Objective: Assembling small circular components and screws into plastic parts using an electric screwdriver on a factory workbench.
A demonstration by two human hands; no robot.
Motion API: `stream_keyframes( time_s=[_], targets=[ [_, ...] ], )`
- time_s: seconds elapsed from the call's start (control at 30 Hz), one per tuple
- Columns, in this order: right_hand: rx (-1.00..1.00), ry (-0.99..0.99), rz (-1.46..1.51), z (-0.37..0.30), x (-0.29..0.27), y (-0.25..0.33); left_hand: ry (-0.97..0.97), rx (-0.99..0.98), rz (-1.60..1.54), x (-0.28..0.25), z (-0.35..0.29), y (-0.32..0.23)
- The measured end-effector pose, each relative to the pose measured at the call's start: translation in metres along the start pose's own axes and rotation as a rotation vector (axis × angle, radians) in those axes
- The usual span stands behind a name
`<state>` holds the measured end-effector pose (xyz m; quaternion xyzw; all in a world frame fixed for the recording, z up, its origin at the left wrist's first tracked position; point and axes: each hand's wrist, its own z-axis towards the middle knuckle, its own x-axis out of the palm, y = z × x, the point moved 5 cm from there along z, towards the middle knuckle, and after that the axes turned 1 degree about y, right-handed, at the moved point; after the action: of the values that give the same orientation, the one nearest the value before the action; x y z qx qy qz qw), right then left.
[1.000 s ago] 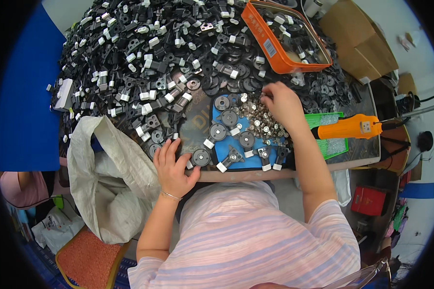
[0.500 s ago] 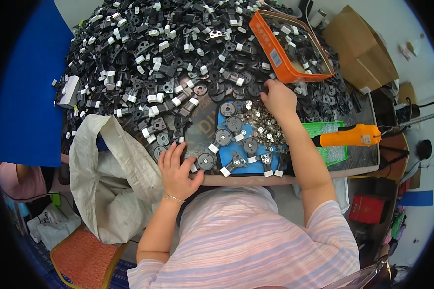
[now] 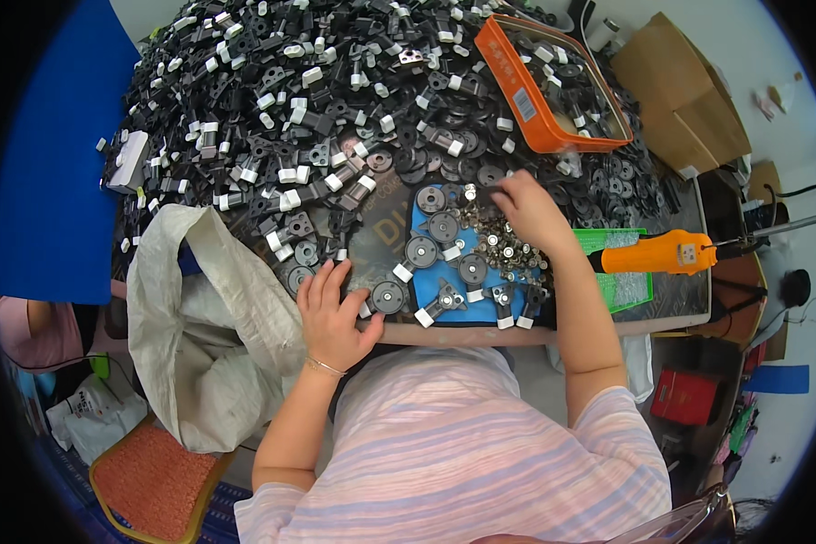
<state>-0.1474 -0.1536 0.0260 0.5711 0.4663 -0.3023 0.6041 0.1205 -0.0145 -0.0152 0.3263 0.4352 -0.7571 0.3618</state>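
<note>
My left hand (image 3: 334,317) rests at the table's near edge with fingers spread. A caster-like part, a black disc with a white tab (image 3: 388,296), lies beside its index finger and thumb; the tab sits between them. My right hand (image 3: 532,213) is closed in a pinch above the far edge of the blue mat (image 3: 480,313). A dark flat piece, partly hidden, shows at its fingertips. Below it lies a heap of small shiny metal fasteners (image 3: 508,249). Several assembled parts, such as the disc part (image 3: 421,252), lie on and beside the mat.
A large pile of black and white parts (image 3: 272,100) covers the table's far side. At right are an orange tray (image 3: 544,136), loose black discs (image 3: 612,186), a green basket (image 3: 646,290) and an orange electric screwdriver (image 3: 657,255). A white woven sack (image 3: 218,381) stands at left.
My right hand has drawn back from the black discs toward me, over the metal fasteners, with a dark piece at its fingertips. My left hand has hardly moved.
</note>
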Motion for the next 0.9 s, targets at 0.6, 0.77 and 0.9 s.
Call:
stream_keyframes(
  time_s=[0.6,0.77,0.9],
  targets=[
    [0.11,0.076,-0.075,-0.009,0.011,0.005,-0.006,0.008,0.004,0.001,0.002,-0.001],
    [0.042,-0.034,0.063,-0.021,-0.005,0.016,-0.009,0.015,0.013,0.0,0.002,-0.001],
    [-0.389,0.209,0.332,-0.061,0.003,0.06,-0.006,0.012,0.009,0.001,0.002,0.001]
  ],
)
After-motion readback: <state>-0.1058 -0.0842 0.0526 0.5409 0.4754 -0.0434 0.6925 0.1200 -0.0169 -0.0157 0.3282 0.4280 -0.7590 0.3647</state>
